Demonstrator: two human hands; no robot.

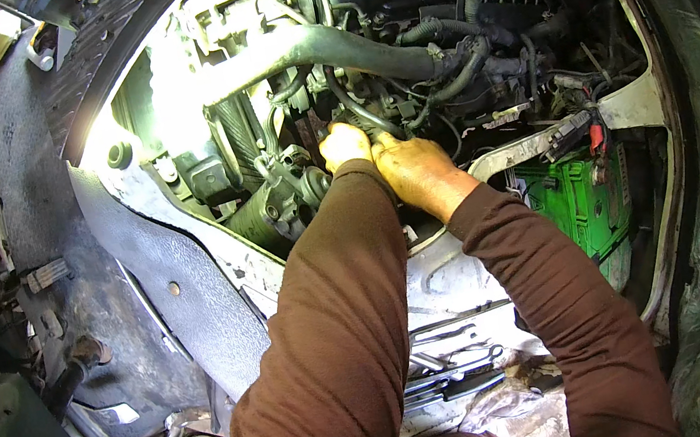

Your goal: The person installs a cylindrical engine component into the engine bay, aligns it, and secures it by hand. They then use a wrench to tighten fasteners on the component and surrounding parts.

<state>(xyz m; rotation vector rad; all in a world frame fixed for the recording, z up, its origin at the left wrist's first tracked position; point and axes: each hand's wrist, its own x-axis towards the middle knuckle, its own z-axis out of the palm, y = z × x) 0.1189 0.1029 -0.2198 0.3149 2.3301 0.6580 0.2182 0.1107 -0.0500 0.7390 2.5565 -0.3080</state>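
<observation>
Below the curved engine pipe, left hand and right hand bunch together, grip hidden; slipping could wrench the dark hose.

Beyond the bare left hand and bare right hand lies a thick, curved grey pipe; right sits a boxy green battery; nearer, between 2 brown cloth sleeves, lie long metal tools.

There are two hands, two sleeves, one green battery.
</observation>
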